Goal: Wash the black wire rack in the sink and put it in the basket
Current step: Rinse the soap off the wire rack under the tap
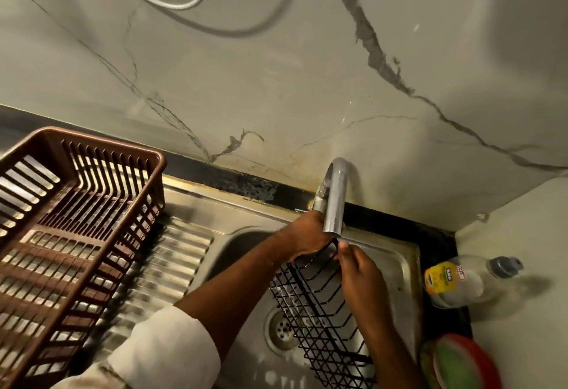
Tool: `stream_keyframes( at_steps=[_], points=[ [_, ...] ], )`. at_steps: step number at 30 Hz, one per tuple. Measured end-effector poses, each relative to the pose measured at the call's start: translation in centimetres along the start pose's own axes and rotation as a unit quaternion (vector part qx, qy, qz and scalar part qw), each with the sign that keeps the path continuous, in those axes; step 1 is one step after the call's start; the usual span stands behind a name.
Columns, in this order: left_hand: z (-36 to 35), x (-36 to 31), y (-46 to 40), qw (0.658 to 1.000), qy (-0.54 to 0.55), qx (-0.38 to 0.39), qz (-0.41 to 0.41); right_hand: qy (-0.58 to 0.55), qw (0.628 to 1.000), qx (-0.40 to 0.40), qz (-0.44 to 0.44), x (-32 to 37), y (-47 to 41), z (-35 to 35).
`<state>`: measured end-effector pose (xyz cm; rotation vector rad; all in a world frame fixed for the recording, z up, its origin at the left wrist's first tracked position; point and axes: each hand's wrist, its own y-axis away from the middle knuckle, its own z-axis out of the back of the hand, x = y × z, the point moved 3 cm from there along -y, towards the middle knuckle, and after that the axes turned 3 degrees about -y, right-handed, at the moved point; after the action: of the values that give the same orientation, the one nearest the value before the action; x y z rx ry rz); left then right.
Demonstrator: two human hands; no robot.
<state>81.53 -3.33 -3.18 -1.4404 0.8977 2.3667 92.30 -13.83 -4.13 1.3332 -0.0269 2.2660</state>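
Home kitchen; steel sink; tap; dish basket; marble wall

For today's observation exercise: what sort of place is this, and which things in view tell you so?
Most likely a home kitchen's washing-up corner. A steel sink with a ribbed drainboard sits under a tap, a brown dish basket stands beside it, and a bottle of dish liquid lies on the counter.

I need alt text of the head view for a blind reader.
Two hands hold a black wire rack over the sink, under the faucet. An empty brown basket stands to the left, and a soap bottle lies on the right.
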Motion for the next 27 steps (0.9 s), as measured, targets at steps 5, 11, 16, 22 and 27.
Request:
stream_keyframes(
  at_steps=[5,11,16,22,27],
  points=[
    [0.7,-0.7,-0.1,0.999,0.017,-0.001,-0.039,-0.062,0.998,-0.006,-0.015,0.9,-1.5,-1.1],
    [1.5,0.8,-0.8,0.999,-0.018,0.042,-0.026,-0.110,0.992,-0.036,-0.043,-0.1,-1.6,-1.0],
    [3.0,3.3,-1.0,0.999,-0.027,0.040,0.025,-0.214,0.969,-0.063,-0.107,-1.0,-1.9,-0.1],
    [3.0,3.6,-1.0,0.998,-0.017,0.021,0.048,-0.191,0.980,-0.047,-0.041,-0.3,-2.3,0.3],
    [2.5,3.8,-1.1,0.995,-0.084,-0.040,0.044,-0.158,0.987,-0.033,0.024,0.1,-3.0,-0.1]
  ],
)
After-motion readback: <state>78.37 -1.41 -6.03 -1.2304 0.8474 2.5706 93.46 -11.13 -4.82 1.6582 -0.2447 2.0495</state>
